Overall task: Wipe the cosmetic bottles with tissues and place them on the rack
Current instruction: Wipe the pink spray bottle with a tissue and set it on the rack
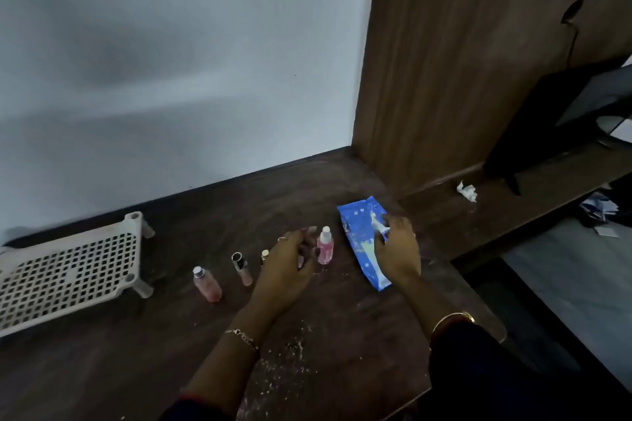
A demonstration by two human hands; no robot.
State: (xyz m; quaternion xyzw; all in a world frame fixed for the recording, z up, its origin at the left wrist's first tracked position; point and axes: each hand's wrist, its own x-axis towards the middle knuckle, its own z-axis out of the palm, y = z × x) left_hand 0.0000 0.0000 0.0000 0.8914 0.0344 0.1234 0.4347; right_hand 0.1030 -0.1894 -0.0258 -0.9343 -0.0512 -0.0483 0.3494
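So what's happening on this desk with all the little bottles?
A person is getting ready to clean small cosmetic bottles. The right hand is pulling a tissue from the blue tissue pack, while the left hand reaches toward the pink bottle beside it. Three more bottles stand in a row to the left on the dark table. The white rack holds none yet.

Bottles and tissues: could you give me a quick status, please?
Right hand on tissue pack, pinching a tissue. Left hand open beside pink bottle, grip not closed. Rack holds no bottles. Nothing in the way.
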